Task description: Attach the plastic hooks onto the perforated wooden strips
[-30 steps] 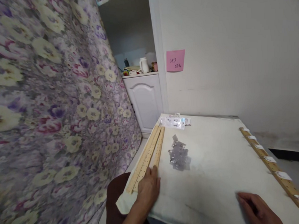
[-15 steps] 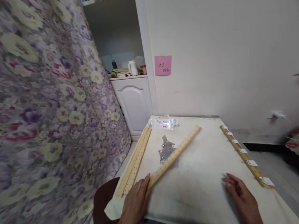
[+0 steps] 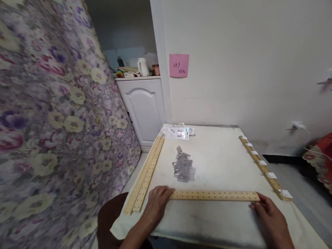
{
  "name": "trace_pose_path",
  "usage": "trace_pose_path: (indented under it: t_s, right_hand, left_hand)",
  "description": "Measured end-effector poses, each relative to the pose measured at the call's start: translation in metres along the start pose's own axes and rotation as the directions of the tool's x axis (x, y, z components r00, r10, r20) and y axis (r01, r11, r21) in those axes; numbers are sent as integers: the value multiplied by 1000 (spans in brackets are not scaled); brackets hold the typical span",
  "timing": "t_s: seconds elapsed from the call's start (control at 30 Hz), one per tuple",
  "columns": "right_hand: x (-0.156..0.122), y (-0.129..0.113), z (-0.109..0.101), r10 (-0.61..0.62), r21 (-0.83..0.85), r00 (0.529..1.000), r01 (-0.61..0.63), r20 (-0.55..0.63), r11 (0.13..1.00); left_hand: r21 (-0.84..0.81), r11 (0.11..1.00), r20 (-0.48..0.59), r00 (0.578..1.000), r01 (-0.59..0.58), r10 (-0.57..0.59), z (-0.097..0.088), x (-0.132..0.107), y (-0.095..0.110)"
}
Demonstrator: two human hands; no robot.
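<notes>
A long pale wooden strip with rows of small holes [image 3: 214, 195] lies crosswise near the front of the table, one end in each hand. My left hand [image 3: 159, 200] is closed round its left end. At the right end, my right hand [image 3: 269, 215] grips with thumb and fingers, slightly blurred. Beyond the strip sits a pile of small clear-grey plastic packets [image 3: 183, 168]; their contents are too small to make out. Two similar perforated strips [image 3: 145, 175] lie side by side along the table's left edge.
Along the right edge lies another wooden strip [image 3: 264, 168] carrying several white tags. A clear printed package [image 3: 176, 132] rests at the back left of the cloth-covered table [image 3: 214, 153]. A floral curtain [image 3: 62, 134] hangs on the left; a wall [image 3: 227, 68] stands behind.
The wooden strip has swung from a slant to lying crosswise. My right hand, empty before, now holds its right end. My left hand has kept its grip. The view has shifted slightly.
</notes>
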State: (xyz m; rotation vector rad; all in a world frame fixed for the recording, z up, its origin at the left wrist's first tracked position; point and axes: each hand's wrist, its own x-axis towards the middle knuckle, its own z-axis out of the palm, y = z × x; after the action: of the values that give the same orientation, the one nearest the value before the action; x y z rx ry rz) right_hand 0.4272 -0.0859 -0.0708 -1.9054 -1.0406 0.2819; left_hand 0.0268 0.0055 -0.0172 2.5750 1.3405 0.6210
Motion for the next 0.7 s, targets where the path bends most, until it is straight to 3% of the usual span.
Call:
trace_pose_path:
  t_s: [0.1, 0.2, 0.33, 0.47, 0.7]
  right_hand:
    - [-3, 1, -6, -28, -262, 999, 34, 26, 964]
    - [-4, 3, -10, -56, -358, 995, 82, 83, 930]
    - [-4, 9, -12, -31, -370, 990, 80, 135, 926]
    - [-8, 11, -12, 9, -356, 994, 29, 105, 934]
    - [-15, 10, -11, 49, -344, 996, -21, 72, 939]
  left_hand:
    - [-19, 1000, -11, 1000, 11, -11, 5, 12, -2]
    - [-33, 999, -34, 999, 13, -14, 10, 14, -4]
    - [-87, 991, -146, 983, 101, -113, 20, 4, -5]
    - [-195, 950, -265, 920, 243, -289, 25, -5, -4]
    - [-280, 916, -260, 896, 287, -361, 20, -3, -3]
